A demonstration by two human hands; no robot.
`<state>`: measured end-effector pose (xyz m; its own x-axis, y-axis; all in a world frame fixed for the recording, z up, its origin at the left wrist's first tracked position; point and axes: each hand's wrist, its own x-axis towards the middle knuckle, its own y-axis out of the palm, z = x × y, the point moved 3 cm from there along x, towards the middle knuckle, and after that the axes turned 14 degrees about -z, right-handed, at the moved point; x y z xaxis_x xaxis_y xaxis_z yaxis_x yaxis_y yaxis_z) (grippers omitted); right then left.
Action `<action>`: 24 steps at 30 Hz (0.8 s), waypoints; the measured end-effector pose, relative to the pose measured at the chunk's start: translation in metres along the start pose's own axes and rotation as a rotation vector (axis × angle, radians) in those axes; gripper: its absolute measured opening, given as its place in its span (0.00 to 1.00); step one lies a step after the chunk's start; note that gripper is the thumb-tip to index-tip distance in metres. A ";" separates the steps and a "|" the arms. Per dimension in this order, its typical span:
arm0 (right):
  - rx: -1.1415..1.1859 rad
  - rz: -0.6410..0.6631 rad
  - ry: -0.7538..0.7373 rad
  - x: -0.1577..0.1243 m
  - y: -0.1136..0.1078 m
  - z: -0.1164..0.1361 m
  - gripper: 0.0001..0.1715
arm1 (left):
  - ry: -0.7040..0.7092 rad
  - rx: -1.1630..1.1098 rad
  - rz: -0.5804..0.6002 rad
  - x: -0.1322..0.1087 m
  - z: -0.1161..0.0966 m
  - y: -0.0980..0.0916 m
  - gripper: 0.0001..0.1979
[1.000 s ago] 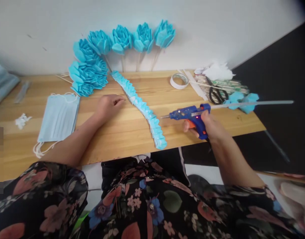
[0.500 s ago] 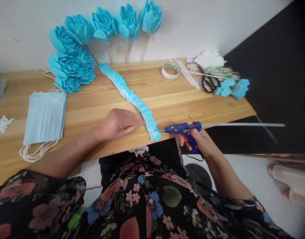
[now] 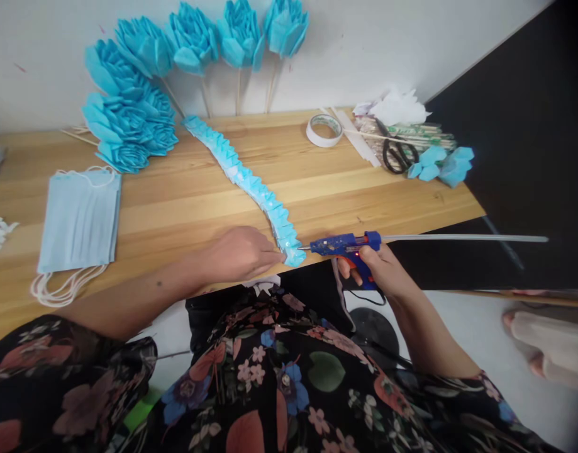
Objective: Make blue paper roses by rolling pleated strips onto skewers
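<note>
A long pleated blue strip (image 3: 241, 176) of crepe-like paper runs diagonally across the wooden table, its near end by the front edge. My left hand (image 3: 244, 253) is closed, with its fingertips pinched at the left side of that near end. In my right hand (image 3: 387, 267) is a blue hot glue gun (image 3: 338, 244), fingers wrapped round the handle and around the orange trigger. The gun's metal nozzle points left and meets the strip's near end. From the back of the gun a long clear glue stick (image 3: 468, 238) sticks out to the right.
Blue paper flowers (image 3: 194, 38) on sticks stand along the wall. Folded face masks (image 3: 81, 220) lie at left. A tape roll (image 3: 324, 130), black scissors (image 3: 399, 154) and blue petal pieces (image 3: 453, 167) lie at right. Another person's leg (image 3: 548, 343) shows at lower right.
My left hand has moved right and slightly down, from beside the strip to its near end. The glue gun has barely moved. The view has shifted slightly.
</note>
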<state>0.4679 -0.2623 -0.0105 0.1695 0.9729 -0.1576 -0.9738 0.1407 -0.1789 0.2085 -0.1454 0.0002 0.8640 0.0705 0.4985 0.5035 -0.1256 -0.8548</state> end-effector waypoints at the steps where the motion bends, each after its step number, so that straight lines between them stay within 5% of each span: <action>1: 0.004 0.003 0.005 0.000 0.001 0.000 0.35 | 0.004 0.004 0.002 0.000 0.000 0.000 0.22; 24: -0.066 -0.006 0.052 0.003 0.002 0.010 0.36 | -0.026 -0.039 0.013 0.000 0.001 0.000 0.17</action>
<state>0.4653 -0.2577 -0.0014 0.1850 0.9609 -0.2060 -0.9608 0.1327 -0.2436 0.2082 -0.1448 0.0004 0.8706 0.0941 0.4829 0.4920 -0.1648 -0.8549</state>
